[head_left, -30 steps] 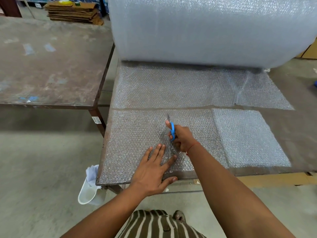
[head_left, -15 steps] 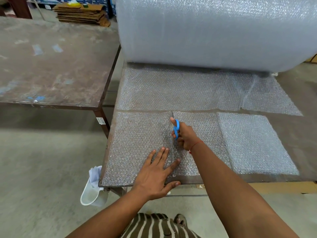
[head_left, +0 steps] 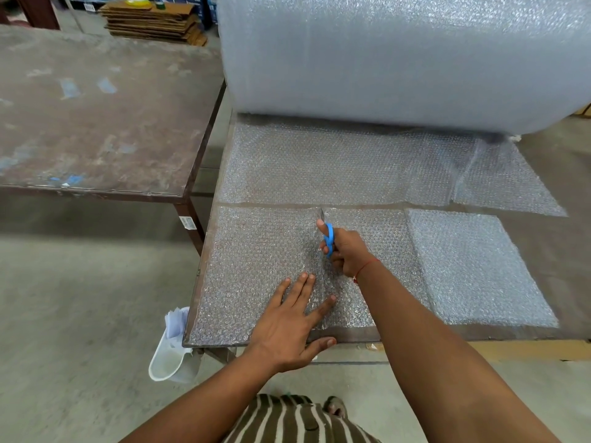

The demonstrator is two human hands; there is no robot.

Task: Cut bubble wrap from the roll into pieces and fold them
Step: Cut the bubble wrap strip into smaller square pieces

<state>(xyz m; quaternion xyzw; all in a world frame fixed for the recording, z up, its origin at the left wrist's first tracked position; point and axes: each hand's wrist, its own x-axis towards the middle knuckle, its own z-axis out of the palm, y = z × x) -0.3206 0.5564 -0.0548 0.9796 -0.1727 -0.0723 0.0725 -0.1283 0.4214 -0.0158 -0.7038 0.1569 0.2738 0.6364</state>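
Observation:
A huge bubble wrap roll [head_left: 399, 55] lies across the back of the table, with its loose sheet [head_left: 319, 164] spread toward me. A cut strip of bubble wrap [head_left: 256, 266] covers the near left of the table. My right hand [head_left: 347, 247] grips blue-handled scissors [head_left: 328, 236]; their blade tip reaches the strip's far edge. My left hand [head_left: 291, 324] lies flat with fingers spread, pressing the strip down near the table's front edge. A thicker, whiter folded piece [head_left: 473, 270] lies to the right.
A second worn brown table [head_left: 96, 116] stands to the left across a narrow gap. Flattened cardboard [head_left: 153, 19] is stacked on the floor behind it. A white plastic bin [head_left: 172, 356] with paper scraps sits under the near left table corner.
My right hand has pushed the scissors away from me along the strip, so the blade tip now reaches the far edge. My left hand has stayed flat on the wrap.

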